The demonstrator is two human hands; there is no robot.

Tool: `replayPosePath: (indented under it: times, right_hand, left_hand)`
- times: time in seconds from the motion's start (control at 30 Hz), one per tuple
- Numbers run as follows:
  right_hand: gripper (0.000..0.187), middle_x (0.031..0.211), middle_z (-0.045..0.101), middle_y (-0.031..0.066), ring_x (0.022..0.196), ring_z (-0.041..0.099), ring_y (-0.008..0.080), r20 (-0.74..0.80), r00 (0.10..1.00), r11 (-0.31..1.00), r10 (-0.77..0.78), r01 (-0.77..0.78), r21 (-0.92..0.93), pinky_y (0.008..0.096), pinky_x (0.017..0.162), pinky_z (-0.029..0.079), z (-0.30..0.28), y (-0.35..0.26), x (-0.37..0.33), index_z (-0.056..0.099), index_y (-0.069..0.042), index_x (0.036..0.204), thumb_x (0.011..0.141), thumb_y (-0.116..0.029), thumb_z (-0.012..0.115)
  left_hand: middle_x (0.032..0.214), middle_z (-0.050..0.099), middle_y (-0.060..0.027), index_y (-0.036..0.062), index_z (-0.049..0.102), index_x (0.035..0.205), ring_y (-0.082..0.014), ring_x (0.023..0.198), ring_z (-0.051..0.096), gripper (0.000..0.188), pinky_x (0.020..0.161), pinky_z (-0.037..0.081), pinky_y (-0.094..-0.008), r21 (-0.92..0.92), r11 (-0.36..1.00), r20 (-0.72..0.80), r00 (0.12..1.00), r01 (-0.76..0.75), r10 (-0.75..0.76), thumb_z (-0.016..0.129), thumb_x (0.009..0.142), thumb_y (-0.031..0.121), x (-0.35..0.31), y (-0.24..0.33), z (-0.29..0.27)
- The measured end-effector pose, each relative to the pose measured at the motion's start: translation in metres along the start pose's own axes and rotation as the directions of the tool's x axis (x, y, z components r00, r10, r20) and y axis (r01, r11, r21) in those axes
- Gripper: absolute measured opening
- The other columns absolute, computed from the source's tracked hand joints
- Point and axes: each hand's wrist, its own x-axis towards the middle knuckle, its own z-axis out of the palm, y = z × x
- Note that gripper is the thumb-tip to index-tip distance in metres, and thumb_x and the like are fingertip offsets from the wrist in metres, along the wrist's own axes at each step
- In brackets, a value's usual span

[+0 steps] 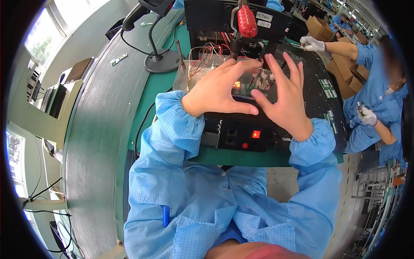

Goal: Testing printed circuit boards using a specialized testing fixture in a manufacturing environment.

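My left hand (217,88) is over a test fixture with a clear plate (183,77), its thumb and fingers apart and nothing visible in them. Facing it on the right, my right hand (286,97) has its fingers spread, also with nothing visible in it. Between the two hands shows a small lit orange display (236,84), with a cluster of white connectors (264,80) beside it. Whether the fingertips touch the fixture, I cannot tell. A toggle clamp with a red grip (247,21) rises just beyond my hands. Red and white wires (207,56) run behind my left hand.
A lit red switch (256,134) sits on the black front panel. To the left stand a handheld scanner on a round stand (161,61) and a small board (119,59). Green circuit boards (327,88) lie at right, near a gloved co-worker's hand (367,115).
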Motion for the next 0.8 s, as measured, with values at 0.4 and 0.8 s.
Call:
replayPosePath:
  times: [0.4,0.8]
  right_hand:
    - [0.049,0.132,0.060,0.0034,0.126,0.044,0.0318,-0.095,0.991,0.994,0.093,-0.098,-0.052,0.0443,0.107,0.030,0.022,0.003,-0.014,0.067,-0.009,0.115,0.070,-0.024,0.081]
    - [0.063,0.130,0.052,0.0084,0.129,0.040,0.0333,-0.162,0.974,0.987,0.160,-0.154,0.047,0.0493,0.107,0.027,0.037,0.002,-0.026,0.060,-0.008,0.122,0.069,-0.033,0.082]
  left_hand:
    - [0.122,0.051,-0.0148,0.0086,0.046,0.141,-0.0360,0.110,0.054,0.099,0.093,0.048,-0.0455,0.127,0.992,-0.092,0.996,0.014,-0.002,0.085,0.062,0.055,0.000,0.005,0.006]
    - [0.113,0.051,-0.0102,0.0109,0.064,0.121,-0.0309,0.097,0.052,0.074,0.084,0.048,-0.0420,0.353,0.936,-0.022,1.000,-0.009,0.018,0.086,0.059,0.046,0.007,0.004,0.010]
